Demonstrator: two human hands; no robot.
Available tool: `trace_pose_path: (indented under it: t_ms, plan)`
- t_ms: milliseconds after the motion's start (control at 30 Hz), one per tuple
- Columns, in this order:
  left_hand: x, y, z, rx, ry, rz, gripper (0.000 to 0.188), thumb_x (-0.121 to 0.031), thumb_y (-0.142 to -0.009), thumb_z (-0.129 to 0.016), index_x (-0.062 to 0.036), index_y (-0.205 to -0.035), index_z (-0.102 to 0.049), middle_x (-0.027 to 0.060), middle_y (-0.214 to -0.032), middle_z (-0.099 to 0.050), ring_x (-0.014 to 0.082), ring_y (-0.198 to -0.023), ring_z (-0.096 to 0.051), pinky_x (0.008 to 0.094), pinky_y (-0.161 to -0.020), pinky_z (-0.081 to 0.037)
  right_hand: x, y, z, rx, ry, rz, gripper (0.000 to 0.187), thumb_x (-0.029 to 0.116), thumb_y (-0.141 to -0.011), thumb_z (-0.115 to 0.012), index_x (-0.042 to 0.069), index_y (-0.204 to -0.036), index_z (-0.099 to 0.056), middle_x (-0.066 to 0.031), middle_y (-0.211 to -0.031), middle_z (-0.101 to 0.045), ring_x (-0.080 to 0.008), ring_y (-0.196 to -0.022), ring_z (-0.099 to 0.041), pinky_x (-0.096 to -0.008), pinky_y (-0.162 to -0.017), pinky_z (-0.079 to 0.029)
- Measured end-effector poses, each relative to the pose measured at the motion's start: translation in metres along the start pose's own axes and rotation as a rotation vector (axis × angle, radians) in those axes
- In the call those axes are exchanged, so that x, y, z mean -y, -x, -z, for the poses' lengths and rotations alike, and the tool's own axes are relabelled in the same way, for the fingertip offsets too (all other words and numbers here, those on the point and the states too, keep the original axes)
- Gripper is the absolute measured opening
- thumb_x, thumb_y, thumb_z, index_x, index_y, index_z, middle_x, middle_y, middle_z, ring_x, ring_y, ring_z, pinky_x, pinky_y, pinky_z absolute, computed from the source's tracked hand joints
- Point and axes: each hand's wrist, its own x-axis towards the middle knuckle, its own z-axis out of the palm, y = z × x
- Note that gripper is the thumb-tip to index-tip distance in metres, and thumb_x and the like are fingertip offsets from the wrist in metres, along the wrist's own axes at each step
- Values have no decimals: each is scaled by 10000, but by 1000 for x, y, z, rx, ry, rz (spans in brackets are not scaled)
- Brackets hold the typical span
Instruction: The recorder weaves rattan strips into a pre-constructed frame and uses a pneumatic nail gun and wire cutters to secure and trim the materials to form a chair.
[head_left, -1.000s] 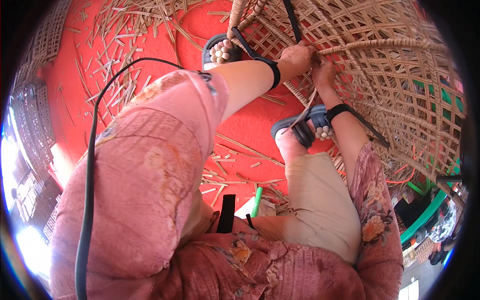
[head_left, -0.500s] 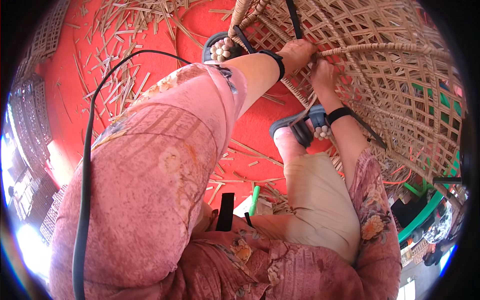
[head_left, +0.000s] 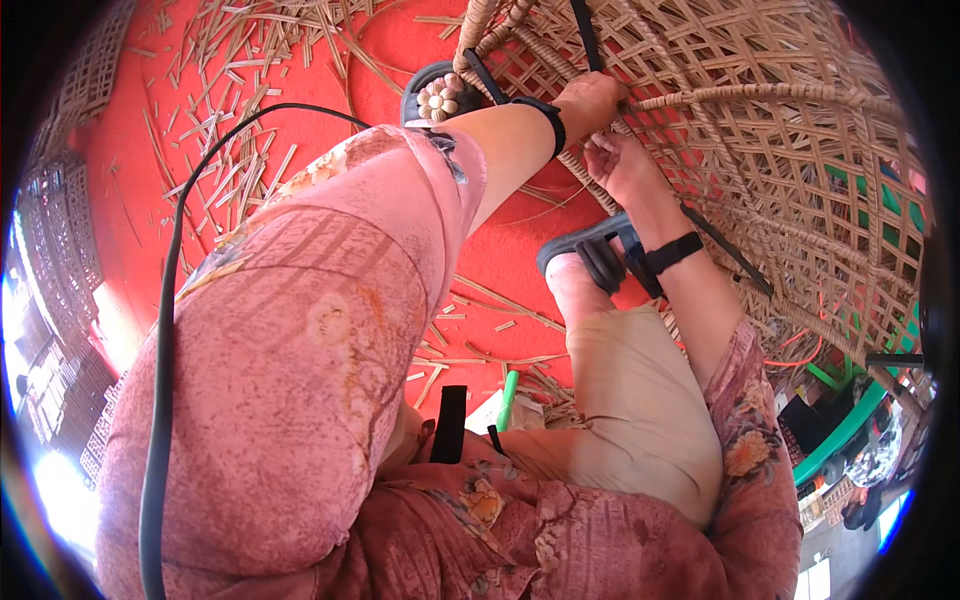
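Note:
A large openwork cane piece with wrapped poles fills the upper right. My left hand is closed at the end of a wrapped crosspiece, its fingertips partly hidden behind the hand. Just below it, my right hand is turned with its fingers curled and pinched beside the slanting wrapped pole. What it pinches is too small to make out. Both wrists wear black bands.
Loose cane strips and offcuts litter the red floor. My sandalled feet stand by the frame's lower poles. A black cable runs over my left side. A green round rim and woven panels stand at the sides.
My right hand has drawn left and slightly down from the crosspiece, turning so its curled fingers show. My left hand has shifted only slightly at the joint.

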Motion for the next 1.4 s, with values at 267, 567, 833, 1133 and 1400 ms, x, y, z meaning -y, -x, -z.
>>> trace_pose_path:
  t_ms: [267,567,833,1133,1400]
  plan:
    - [-1,3,11,147,62,51,267,-175,-820,-595,-159,-1080,-651,118,-984,-657,290,-919,-634,393,-802,-510,10,-35,-2,-299,-550,124,128,128,-939,-464,54,-974,-563,-87,-859,-582,-207,-764,-598,-269,-624,-540]
    - [7,4,6,21,-94,-99,250,-201,-826,-576,-173,-1060,-660,116,-984,-656,311,-939,-623,407,-812,-507,-6,-30,-17,-464,106,243,253,144,-886,-476,-56,-1025,-546,-189,-975,-621,-263,-835,-624,-332,-613,-515]
    - [-2,2,3,56,-69,-81,310,-128,-822,-548,-190,-1117,-617,107,-1015,-653,309,-971,-615,404,-834,-497,24,-30,22,-385,1347,649,275,78,-819,-492,37,-1053,-631,-248,-1000,-615,-414,-960,-575,-460,-820,-459]
    - [0,-4,17,131,-8,-214,408,-71,-824,-516,-185,-1215,-534,107,-1035,-650,292,-999,-612,419,-836,-488,30,-34,25,-357,1405,576,269,137,-852,-502,103,-1073,-652,-191,-1019,-630,-374,-974,-587,-455,-823,-468]
    - [-29,-6,28,300,-492,-124,341,-112,-840,-537,-188,-1169,-582,69,-1059,-642,242,-1026,-606,380,-857,-464,22,-37,32,-439,1548,824,238,151,-835,-498,42,-966,-664,-271,-946,-621,-434,-920,-588,-496,-802,-472]
